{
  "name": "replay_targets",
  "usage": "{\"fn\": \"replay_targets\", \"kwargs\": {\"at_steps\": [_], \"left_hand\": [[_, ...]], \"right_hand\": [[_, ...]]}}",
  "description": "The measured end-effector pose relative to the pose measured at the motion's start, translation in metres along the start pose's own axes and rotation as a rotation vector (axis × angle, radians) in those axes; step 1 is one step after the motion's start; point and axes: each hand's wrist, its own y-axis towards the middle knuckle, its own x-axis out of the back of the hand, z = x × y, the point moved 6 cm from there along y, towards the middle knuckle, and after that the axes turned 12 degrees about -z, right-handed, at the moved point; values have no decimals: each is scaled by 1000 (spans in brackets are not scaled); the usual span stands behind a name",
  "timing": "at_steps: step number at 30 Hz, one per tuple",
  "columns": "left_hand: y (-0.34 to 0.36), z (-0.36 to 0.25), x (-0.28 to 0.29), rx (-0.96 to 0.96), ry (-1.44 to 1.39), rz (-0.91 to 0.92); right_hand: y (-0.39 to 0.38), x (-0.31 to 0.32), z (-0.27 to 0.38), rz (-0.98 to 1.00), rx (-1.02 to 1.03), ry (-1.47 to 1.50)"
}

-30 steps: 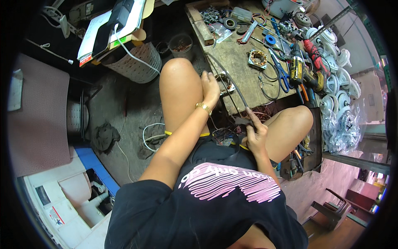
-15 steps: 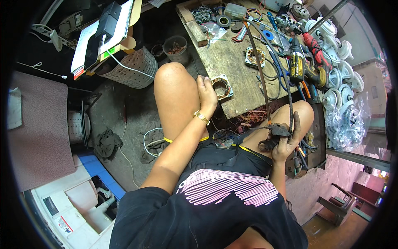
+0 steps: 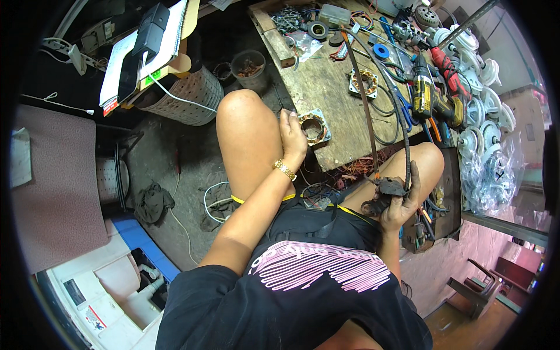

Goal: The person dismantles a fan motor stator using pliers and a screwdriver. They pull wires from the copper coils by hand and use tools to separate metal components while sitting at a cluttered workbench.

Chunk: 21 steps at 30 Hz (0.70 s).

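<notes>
The wooden workbench (image 3: 312, 81) spreads beyond the person's knees, toward the far right. At the far left stands a white perforated basket (image 3: 186, 96), with a clear tub (image 3: 252, 83) of brownish pieces just to its right. White spoked wheels (image 3: 492, 104) crowd the bench's right side. A hacksaw-like tool (image 3: 392, 187) rises over the right thigh, its narrow strip and curved rod reaching far across the bench; the right hand (image 3: 401, 205) wraps its dark handle, index finger extended along the rod. A yellow-and-black drill (image 3: 424, 96) lies on the bench's right half. The left hand (image 3: 294, 137), against the left knee, grips the left edge of a copper-wound stator (image 3: 322, 131), at the bench's near left edge and well apart from the tool. A similar stator (image 3: 371, 78) lies farther right on the bench, and a small blue ring (image 3: 381, 51) beyond it.
</notes>
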Motion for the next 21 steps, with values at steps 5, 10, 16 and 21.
{"fn": "replay_targets", "kwargs": {"at_steps": [5, 10, 16, 21], "left_hand": [[-2, 8, 0, 36, -28, -36], [-30, 24, -7, 660, -123, -292], [-24, 12, 17, 426, 244, 119], [-16, -63, 8, -464, 519, 538]], "right_hand": [[-1, -4, -3, 11, -15, -1], [-2, -4, -8, 19, -52, 28], [-3, -2, -15, 26, -23, -19], [-4, 8, -14, 28, -17, -28]]}}
